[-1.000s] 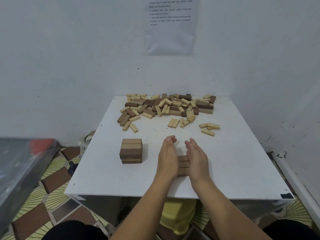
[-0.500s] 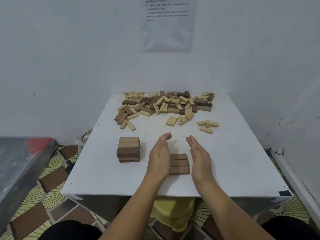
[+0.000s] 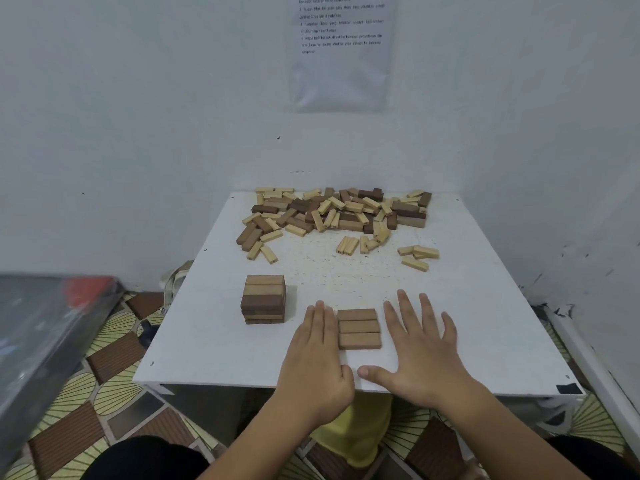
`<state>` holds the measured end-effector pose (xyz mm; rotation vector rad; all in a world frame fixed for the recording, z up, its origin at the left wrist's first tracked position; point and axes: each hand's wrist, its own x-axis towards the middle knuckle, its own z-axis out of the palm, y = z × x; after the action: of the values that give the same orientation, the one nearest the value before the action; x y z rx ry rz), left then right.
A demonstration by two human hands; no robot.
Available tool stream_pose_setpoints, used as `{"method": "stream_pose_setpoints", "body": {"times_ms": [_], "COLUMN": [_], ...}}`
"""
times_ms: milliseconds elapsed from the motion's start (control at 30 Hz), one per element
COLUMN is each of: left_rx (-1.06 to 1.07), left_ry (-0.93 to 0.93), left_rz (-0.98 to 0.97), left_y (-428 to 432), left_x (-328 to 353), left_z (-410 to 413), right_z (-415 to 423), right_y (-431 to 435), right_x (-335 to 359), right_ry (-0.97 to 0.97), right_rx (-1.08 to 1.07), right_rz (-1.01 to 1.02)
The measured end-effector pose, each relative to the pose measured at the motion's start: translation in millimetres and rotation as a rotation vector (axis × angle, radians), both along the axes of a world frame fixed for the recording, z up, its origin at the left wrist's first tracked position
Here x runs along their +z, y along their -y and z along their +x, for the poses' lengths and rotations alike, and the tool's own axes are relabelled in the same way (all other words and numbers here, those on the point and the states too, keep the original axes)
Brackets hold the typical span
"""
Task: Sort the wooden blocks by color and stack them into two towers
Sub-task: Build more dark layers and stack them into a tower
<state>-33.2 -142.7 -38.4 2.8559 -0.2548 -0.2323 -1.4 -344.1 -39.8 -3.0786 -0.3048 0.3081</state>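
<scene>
Three brown blocks lie side by side as one flat layer near the front of the white table. My left hand rests flat just left of that layer, fingers together, touching its left end. My right hand lies flat to the right of it with fingers spread, thumb reaching under the layer's front edge. Neither hand holds anything. A short brown tower of several layers stands further left. A mixed pile of brown and pale blocks covers the back of the table.
A few pale blocks lie loose at the right behind my hands, and others in the middle. The walls close in behind and to the right. A blurred grey and red object sits at left, off the table.
Both hands were upright, pressing the sides of the flat brown layer; they have opened outward and now lie palm down on the table beside it. The view has shifted slightly.
</scene>
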Motion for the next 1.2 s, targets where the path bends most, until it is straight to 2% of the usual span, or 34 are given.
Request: {"method": "stream_pose_setpoints", "body": {"times_ms": [167, 400, 1200], "left_rx": [0.026, 0.037, -0.014], "left_ry": [-0.121, -0.161, -0.143], "left_rz": [0.093, 0.206, 0.163], "left_y": [2.7, 12.0, 3.6], "left_x": [9.5, 14.4, 11.6], "left_z": [12.4, 21.2, 22.1], "right_z": [2.9, 0.0, -1.1], "right_y": [-9.5, -26.4, -24.8], "right_x": [1.1, -0.3, 0.2], "right_ry": [0.002, 0.026, 0.044], "right_rx": [0.022, 0.016, 0.012], "right_rz": [-0.006, 0.011, 0.03]}}
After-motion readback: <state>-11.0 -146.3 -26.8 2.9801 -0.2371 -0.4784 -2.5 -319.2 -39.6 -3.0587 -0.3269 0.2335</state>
